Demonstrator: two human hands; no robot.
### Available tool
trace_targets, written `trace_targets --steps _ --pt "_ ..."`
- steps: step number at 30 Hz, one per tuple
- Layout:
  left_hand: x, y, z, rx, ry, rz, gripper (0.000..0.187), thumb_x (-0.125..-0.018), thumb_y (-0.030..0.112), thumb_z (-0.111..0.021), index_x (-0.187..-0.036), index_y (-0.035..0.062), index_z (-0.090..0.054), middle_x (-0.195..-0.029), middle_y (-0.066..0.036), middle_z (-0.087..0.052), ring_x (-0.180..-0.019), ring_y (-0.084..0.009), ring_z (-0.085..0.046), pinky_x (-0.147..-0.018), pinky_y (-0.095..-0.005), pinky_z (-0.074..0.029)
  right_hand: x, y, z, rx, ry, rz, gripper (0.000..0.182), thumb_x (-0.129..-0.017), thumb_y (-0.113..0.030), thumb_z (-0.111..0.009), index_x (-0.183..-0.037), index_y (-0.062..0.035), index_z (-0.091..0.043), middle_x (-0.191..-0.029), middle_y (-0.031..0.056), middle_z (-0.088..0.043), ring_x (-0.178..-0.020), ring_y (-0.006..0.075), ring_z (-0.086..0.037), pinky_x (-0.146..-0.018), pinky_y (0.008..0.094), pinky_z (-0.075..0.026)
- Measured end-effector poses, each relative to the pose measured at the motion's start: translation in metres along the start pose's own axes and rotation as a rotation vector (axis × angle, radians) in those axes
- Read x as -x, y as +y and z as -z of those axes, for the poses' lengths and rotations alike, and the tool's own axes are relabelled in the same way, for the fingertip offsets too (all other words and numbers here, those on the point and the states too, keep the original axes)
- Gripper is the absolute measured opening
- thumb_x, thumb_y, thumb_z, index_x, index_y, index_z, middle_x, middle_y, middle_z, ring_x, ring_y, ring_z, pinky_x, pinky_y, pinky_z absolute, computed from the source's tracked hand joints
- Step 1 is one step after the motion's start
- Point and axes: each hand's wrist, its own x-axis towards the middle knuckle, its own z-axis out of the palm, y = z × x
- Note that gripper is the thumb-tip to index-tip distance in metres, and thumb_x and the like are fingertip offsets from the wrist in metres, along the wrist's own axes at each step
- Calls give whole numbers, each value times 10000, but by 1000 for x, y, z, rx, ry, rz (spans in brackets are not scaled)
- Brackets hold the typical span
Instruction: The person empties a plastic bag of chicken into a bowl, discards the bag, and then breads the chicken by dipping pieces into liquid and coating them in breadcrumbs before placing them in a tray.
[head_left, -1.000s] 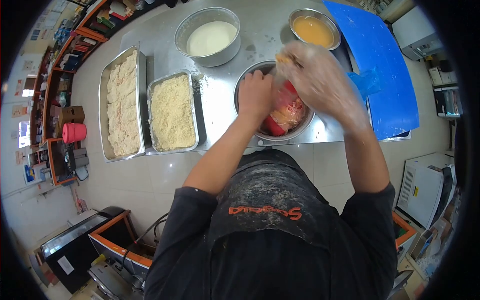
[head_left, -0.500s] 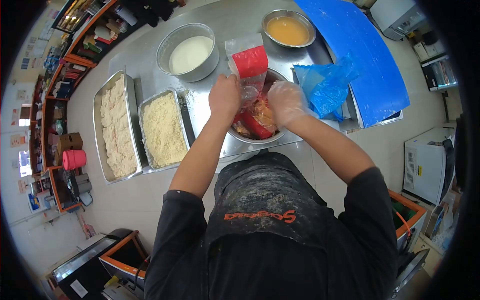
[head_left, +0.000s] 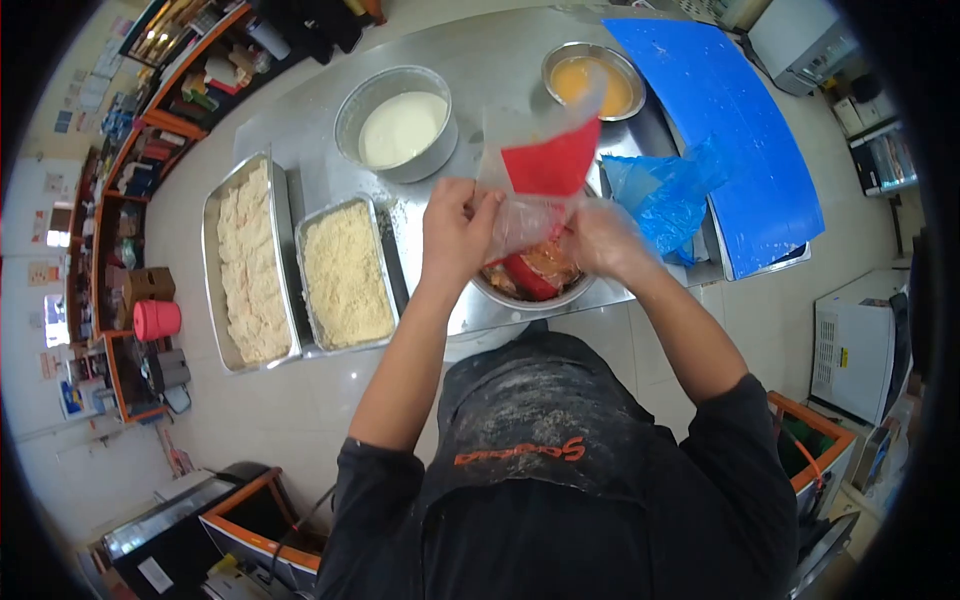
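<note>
swung rightward since the earlier frame, the clear bag with a red panel (head_left: 552, 165) now overlaps the bowl of orange liquid (head_left: 590, 50), beyond the fingers. beneath everything runs the steel table (head_left: 490, 40); on it the round bowl (head_left: 548, 303), with red and orange contents, sits just below the fingers. the left hand (head_left: 458, 230) pinches the bag's left side; the right hand (head_left: 605, 240) is blurred beside it, grip impossible to tell. the step looks like working the bag over the bowl; the next move seems to call for a steady left pinch.

Room to pass lies between the round pan (head_left: 433, 157) and orange-liquid bowl (head_left: 639, 88), behind the obstructing plastic bag (head_left: 555, 162).
</note>
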Motion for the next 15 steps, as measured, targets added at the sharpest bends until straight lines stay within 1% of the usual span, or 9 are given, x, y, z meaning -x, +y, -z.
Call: trace_targets --steps 2,4,5,7,9,11,13,14,15 --pt "7 24 8 79 -61 9 125 -831 99 -707 -889 -7 -678 -900 -142 -577 -753 -249 -594 -677 -326 -476 26 -23 30 -192 122 186 565 -826 -206 -733 -1309 -14 -509 -1150 196 -656 -1023 336 -661 -913 408 -531" --pt "15 37 8 243 -104 65 106 -829 70 -697 -894 -12 -679 -914 -123 -581 -758 -218 -592 -675 -304 -474 42 -39 27 -676 205 260 629 -812 -187 -773 -1347 -20 -486 -1232 168 -625 -1126 268 -613 -974 392 -498" --pt "18 41 3 332 -148 96 99 -829 56 -692 -896 -15 -680 -920 -114 -583 -760 -202 -591 -674 -293 -473 46 -44 17 -1036 196 226 616 -810 -179 -778 -1331 -5 -500 -1246 155 -613 -1172 231 -575 -997 381 -477" --pt "11 41 -2 354 -288 33 124 -827 45 -694 -935 -16 -686 -1015 -102 -600 -875 -169 -592 -756 -296 -478 57 -39 9 -1401 258 184 599 -822 -151 -770 -1335 -1 -499 -1271 123 -591 -1211 182 -530 -1019 369 -453" --pt "10 66 -6 342 -384 -39 209 -830 58 -696 -1027 -10 -672 -1090 -106 -600 -966 -161 -578 -823 -300 -469 72 -23 3 -1453 355 149 596 -851 -111 -744 -1375 -25 -472 -1296 83 -571 -1198 158 -518 -1019 367 -446" --pt "10 94 -5 276 -449 -116 300 -836 72 -694 -1122 -5 -644 -1152 -106 -595 -1040 -161 -561 -878 -307 -458 93 21 9 -1346 441 213 664 -861 -127 -735 -1427 -34 -401 -1337 84 -538 -1201 154 -513 -1029 357 -434" --pt "12 102 -10 303 -394 -106 358 -858 102 -685 -1189 -3 -597 -1183 -106 -587 -1073 -169 -550 -914 -313 -451 132 53 43 -1334 556 230 679 -877 -130 -714 -1455 -44 -367 -1352 88 -526 -1180 161 -536 -1029 354 -439" --pt "14 105 -16 317 -366 -96 388 -869 117 -681 -1223 -1 -574 -1199 -106 -583 -1089 -173 -545 -933 -315 -447 151 94 46 -1497 568 243 668 -888 -194 -710 -1448 -27 -386 -1344 89 -528 -1182 178 -543 -1034 358 -447" --pt "16 107 -25 320 -352 -69 378 -885 126 -669 -1225 -3 -567 -1202 -109 -581 -1093 -176 -545 -942 -321 -448 176 126 54 -1414 718 144 629 -904 -221 -691 -1426 -12 -410 -1324 93 -537 -1173 189 -552 -1027 357 -457"
